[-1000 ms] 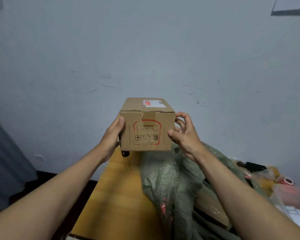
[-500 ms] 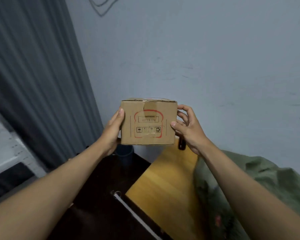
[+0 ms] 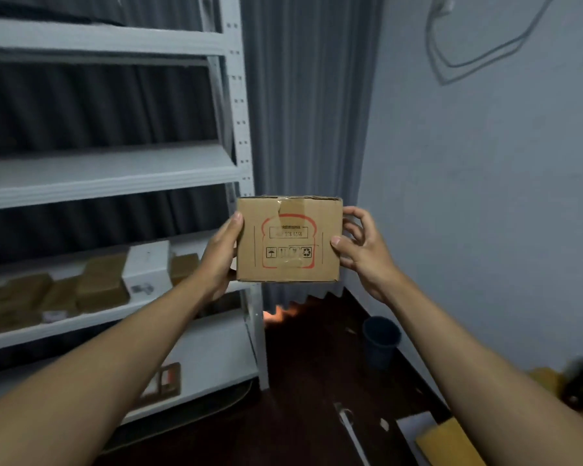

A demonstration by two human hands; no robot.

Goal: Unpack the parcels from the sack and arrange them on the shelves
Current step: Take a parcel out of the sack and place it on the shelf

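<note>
Cardboard box [image 3: 288, 239] in the grip of both hands, left hand [image 3: 217, 260] and right hand [image 3: 362, 252], beside shelves [image 3: 115, 173]

Dim, cool indoor light; shelves [image 3: 108, 176] at left smear with motion blur, edges perhaps bowed by wide-angle distortion

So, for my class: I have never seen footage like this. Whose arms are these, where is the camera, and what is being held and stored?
There is no machine here. A person wears a camera on the head, so you look forward and down along both arms. The left hand and right hand grip a cardboard box by its sides, upright, in mid-air. To the left stands a white shelf rack; one lower shelf carries brown parcels and a white box. A dark bin stands on the floor by the wall.
</note>
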